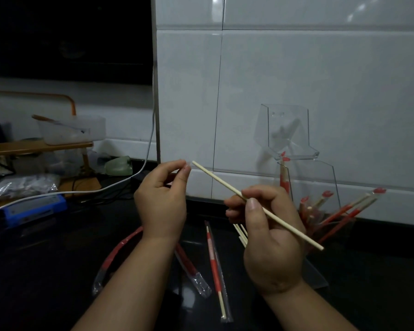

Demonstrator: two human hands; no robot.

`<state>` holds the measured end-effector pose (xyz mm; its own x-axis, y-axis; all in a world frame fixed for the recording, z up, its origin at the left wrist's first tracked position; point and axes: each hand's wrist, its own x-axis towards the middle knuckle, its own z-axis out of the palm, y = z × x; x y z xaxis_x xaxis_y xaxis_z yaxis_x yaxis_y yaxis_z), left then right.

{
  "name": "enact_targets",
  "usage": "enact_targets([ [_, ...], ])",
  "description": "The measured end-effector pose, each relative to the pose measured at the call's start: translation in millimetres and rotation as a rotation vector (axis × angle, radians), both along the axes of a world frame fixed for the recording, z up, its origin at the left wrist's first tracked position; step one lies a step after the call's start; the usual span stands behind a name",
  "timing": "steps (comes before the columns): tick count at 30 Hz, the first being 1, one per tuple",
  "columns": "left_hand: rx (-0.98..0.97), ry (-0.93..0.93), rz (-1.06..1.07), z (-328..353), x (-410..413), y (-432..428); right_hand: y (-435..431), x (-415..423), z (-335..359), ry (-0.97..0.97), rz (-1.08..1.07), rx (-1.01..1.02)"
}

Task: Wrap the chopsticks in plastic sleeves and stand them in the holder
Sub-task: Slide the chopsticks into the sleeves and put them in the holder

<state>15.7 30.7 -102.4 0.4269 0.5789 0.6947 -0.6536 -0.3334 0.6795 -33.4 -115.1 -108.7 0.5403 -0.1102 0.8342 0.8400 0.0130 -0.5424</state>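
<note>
The right hand [270, 237] pinches a bare chopstick [220, 182] whose long axis runs from 4 o'clock to 10 o'clock, tip aimed at the left hand [161, 199]. That hand's fingertips are pinched, seemingly on a clear sleeve [175, 175]. Several wrapped pairs lean in the holder [325, 177] at 3 o'clock. Loose chopsticks [242, 235] and one wrapped stick [214, 263] are still to be placed.

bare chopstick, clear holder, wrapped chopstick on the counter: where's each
bare chopstick [220, 180], head view, bare shaft near its far tip
clear holder [288, 130], head view, upper front wall
wrapped chopstick [215, 266], head view, red band of its sleeve
</note>
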Motion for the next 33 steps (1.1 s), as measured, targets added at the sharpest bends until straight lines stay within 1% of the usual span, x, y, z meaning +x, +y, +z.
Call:
enact_targets([
  [6,0.018,0.048,0.021,-3,4,2,-2,-1,1,-0.012,0.017,0.02],
  [14,0.061,0.08,0.046,-3,2,1,0,0,0,0.036,0.045,0.024],
  [17,0.141,0.079,0.056,-4,-2,0,0,1,0,0.072,0.039,0.012],
  [20,0.294,0.052,0.128,-5,-3,1,0,2,0,0.086,0.034,-0.002],
  [26,0.619,-0.089,0.285,-10,1,3,2,6,2,0.15,0.05,-0.002],
  [28,0.643,-0.079,0.323,-10,2,4,2,4,3,0.158,0.077,0.042],
  [31,0.586,0.001,0.34,-10,2,6,-2,1,4,0.1,0.024,0.121],
  [33,0.586,0.044,0.354,-12,3,7,-4,0,4,0.077,-0.005,0.163],
])
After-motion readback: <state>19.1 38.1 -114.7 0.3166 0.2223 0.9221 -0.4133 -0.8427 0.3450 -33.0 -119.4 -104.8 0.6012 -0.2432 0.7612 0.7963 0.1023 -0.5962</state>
